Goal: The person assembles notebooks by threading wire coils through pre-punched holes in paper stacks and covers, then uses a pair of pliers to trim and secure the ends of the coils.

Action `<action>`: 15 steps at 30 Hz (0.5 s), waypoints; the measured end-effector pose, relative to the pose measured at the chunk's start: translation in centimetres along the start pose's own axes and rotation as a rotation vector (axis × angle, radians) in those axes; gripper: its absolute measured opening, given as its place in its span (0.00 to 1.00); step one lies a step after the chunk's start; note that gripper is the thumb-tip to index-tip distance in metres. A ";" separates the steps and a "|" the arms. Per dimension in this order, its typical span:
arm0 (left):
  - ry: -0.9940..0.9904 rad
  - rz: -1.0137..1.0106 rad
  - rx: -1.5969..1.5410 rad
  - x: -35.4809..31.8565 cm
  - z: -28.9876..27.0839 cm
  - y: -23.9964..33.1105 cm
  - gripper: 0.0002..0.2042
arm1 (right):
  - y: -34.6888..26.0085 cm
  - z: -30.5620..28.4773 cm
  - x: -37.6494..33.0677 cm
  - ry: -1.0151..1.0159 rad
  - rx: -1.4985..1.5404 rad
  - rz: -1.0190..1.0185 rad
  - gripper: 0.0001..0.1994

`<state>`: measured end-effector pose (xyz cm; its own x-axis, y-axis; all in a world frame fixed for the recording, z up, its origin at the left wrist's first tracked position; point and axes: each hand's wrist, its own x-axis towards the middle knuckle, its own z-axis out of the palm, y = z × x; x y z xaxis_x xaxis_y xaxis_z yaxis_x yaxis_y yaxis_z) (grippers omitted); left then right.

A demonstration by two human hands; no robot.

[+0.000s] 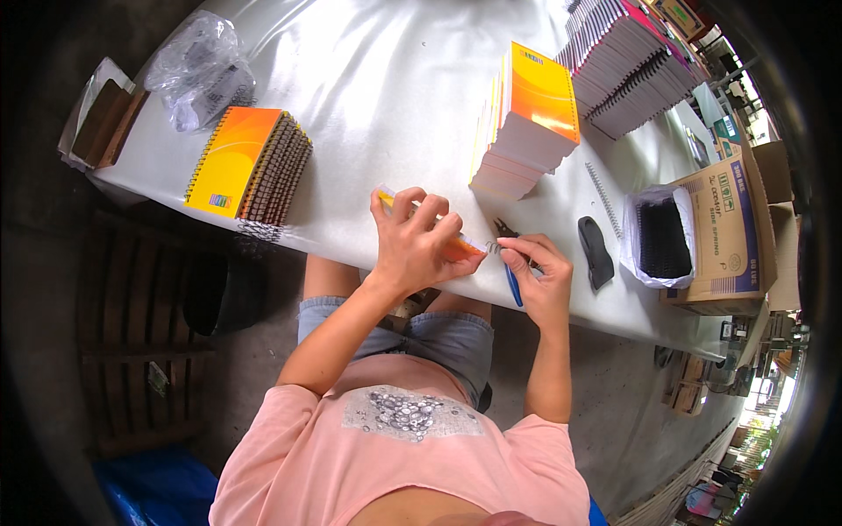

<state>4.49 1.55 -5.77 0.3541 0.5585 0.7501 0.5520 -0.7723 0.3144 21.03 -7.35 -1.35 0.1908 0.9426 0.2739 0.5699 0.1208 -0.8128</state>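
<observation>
My left hand grips a small yellow-and-orange notebook by its sides, over the table's near edge. The fingers and the back of the hand hide most of its cover. At the notebook's right end, my right hand pinches a thin wire coil between thumb and fingers. Only a few loops of the coil show, so how far it runs into the notebook is hidden. Pliers with blue handles lie on the table beside and partly behind my right hand.
Spiral-bound notebooks are stacked at left, near a clear plastic bag. Unbound yellow-orange booklets stand ahead, with tall notebook piles behind. At right are a black object, a loose coil, black coils and a cardboard box.
</observation>
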 end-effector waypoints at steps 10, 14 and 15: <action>-0.044 0.000 0.013 0.0 -0.2 0.0 0.23 | -0.5 -0.9 0.7 -0.287 0.185 0.294 0.08; -0.099 0.006 0.008 0.3 -0.7 -0.5 0.24 | -2.0 0.4 0.9 -0.164 0.103 0.103 0.09; -0.112 0.012 0.018 0.2 -0.8 -0.8 0.23 | -1.9 0.4 0.7 -0.162 0.102 0.105 0.09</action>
<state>3.54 2.04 -5.40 0.4428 0.5803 0.6835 0.5603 -0.7742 0.2943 19.74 -6.76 0.18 0.1090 0.9884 0.1056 0.4684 0.0426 -0.8825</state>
